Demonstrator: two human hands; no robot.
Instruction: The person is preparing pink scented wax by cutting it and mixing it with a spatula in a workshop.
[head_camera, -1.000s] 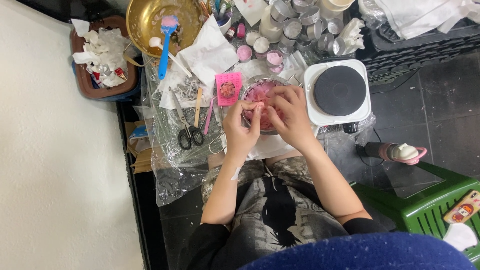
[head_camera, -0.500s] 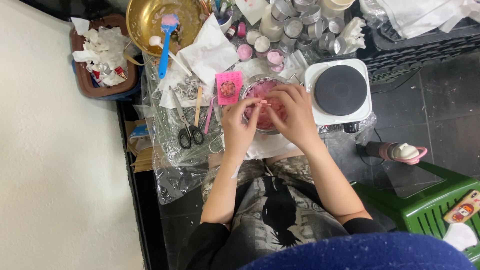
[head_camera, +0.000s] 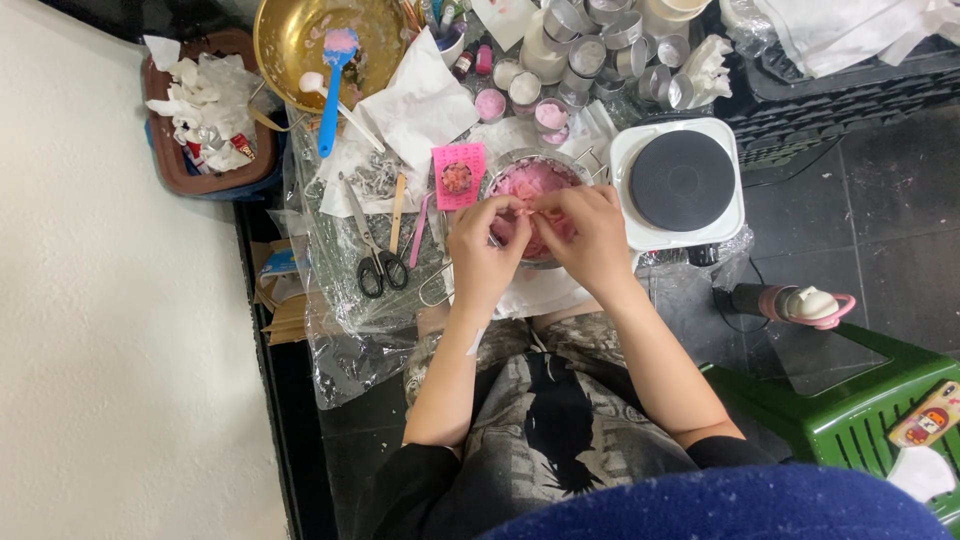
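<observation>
Both hands meet over a small round bowl (head_camera: 535, 185) of pink material that sits on the plastic-covered work surface (head_camera: 345, 330), just above the person's lap. The left hand (head_camera: 483, 250) comes in from 7 o'clock and the right hand (head_camera: 590, 235) from 5 o'clock; their fingertips (head_camera: 522, 212) pinch together over the middle of the bowl, closed on what seems to be a small pink piece, though it is too small and too hidden by the fingers to name for sure. Both hands are curled tight, thumbs and forefingers pressed close, with no gap showing between them.

At 9 o'clock from the bowl, just beside it, lies a pink square mould (head_camera: 458, 175) with a pinkish lump in its round hollow. Farther out at 8 o'clock lie black-handled scissors (head_camera: 370, 250) and a wooden stick (head_camera: 397, 212), near each other. At 3 o'clock, touching or nearly touching the bowl, stands a white single hotplate (head_camera: 682, 182) with a dark round burner. At 12 o'clock sit several small tins (head_camera: 520, 95), some filled pink. At 11 o'clock stands a brass bowl (head_camera: 315, 40) with a blue-handled spatula (head_camera: 332, 95) leaning over its rim. Well off at 10 o'clock is a brown tray (head_camera: 180, 170) heaped with crumpled white scraps. At 4 o'clock a pink-and-white bottle (head_camera: 800, 303) lies on the dark floor by a green plastic stool (head_camera: 850, 410).
</observation>
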